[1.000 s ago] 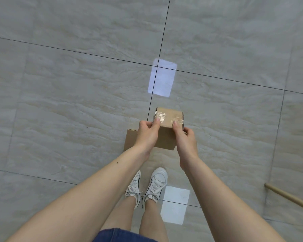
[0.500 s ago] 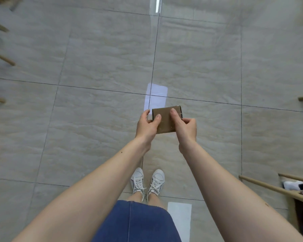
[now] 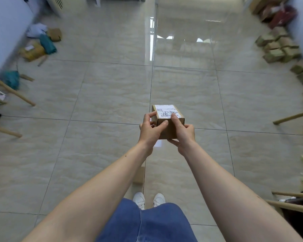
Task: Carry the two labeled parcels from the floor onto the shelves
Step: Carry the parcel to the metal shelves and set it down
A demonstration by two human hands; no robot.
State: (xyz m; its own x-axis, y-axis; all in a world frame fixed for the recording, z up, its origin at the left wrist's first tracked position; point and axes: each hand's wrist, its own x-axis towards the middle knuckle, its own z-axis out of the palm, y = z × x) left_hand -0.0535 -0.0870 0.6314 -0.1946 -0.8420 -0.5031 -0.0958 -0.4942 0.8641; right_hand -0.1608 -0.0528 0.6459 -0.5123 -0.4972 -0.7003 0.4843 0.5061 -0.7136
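Note:
I hold a small brown cardboard parcel (image 3: 168,120) in front of me at waist height, its white printed label facing up. My left hand (image 3: 150,131) grips its left side with the thumb on the near face. My right hand (image 3: 182,132) grips the right side and underside, its index finger resting on the label. A second brown parcel (image 3: 139,175) lies on the tiled floor just ahead of my white shoes, partly hidden behind my left forearm.
Several cardboard boxes (image 3: 276,48) line the right wall. Bags and packets (image 3: 40,43) lie by the left wall. Wooden furniture legs (image 3: 16,92) stick out at the left, and more wooden legs (image 3: 292,117) at the right.
I have stood up and lifted the parcel from the floor; the view rose from the tiles to the room. The parcel turned so its label faces up.

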